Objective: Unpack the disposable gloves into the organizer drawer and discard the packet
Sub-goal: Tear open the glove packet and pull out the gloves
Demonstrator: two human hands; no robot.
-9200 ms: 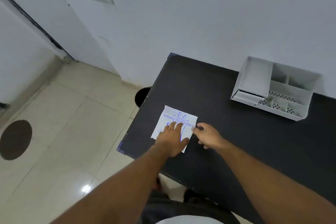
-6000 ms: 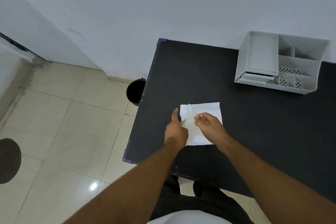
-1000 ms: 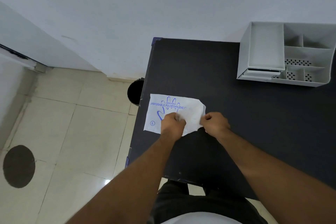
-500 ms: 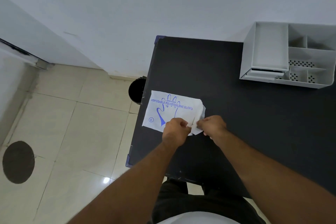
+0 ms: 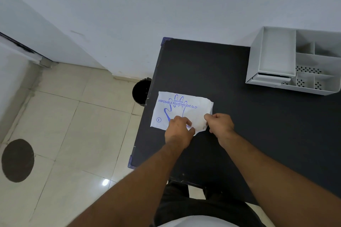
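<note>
A white glove packet (image 5: 182,109) with blue print of a hand lies unfolded near the left edge of the black table (image 5: 230,116). My left hand (image 5: 178,131) pinches the packet's near edge. My right hand (image 5: 219,123) grips its near right corner, which is crumpled and lifted off the table. No loose gloves show outside the packet. The white organizer (image 5: 295,61) stands at the far right against the wall, with a flat tray on top, several open compartments and a narrow drawer front (image 5: 271,77) low on its left side that looks closed.
A black waste bin (image 5: 141,91) stands on the tiled floor just left of the table, partly under its edge. A dark round patch (image 5: 17,160) marks the floor at far left. A white wall runs behind the table.
Over nine seconds the packet went from folded small to spread out flat. In the last second both hands shifted along its near right corner and pulled it apart a little.
</note>
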